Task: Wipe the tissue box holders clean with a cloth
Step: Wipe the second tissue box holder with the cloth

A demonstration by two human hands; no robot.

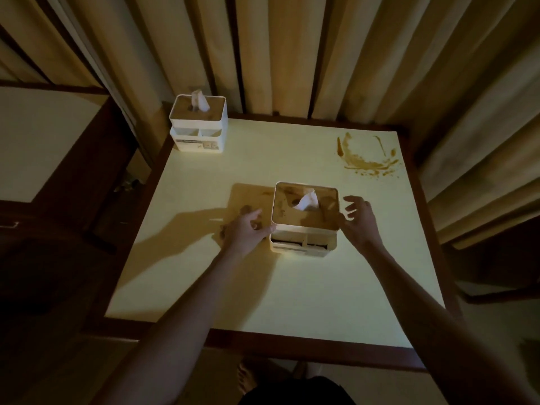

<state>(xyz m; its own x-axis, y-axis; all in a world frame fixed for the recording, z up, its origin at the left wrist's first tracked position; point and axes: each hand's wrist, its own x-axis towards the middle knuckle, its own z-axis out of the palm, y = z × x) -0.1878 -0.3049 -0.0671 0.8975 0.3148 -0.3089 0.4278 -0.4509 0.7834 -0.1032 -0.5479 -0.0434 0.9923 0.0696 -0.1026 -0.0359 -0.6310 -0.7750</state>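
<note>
Near tissue box holder (pixel 305 217): white, square, stood upright at the middle of the pale table (pixel 263 287). A tissue (pixel 306 201) is seen protruding from the slot in its brown-smeared top; open compartments are seen on its front face.

Left hand (pixel 247 229): placed just beside the holder's left side, fingers loosely curled, nothing held. One fingertip lies at the holder's lower left corner; contact cannot be told.

Right hand (pixel 358 219): placed just beside the holder's right side, fingers (pixel 350 201) spread and bent, nothing held. The holder is thus set between the two hands.

Far tissue box holder (pixel 199 124): same type, tissue raised, stood at the table's far left corner, well apart from both hands.

Brown stain (pixel 368 157): smeared on the table's far right area.

Curtain (pixel 292 54): hung behind the table.
</note>
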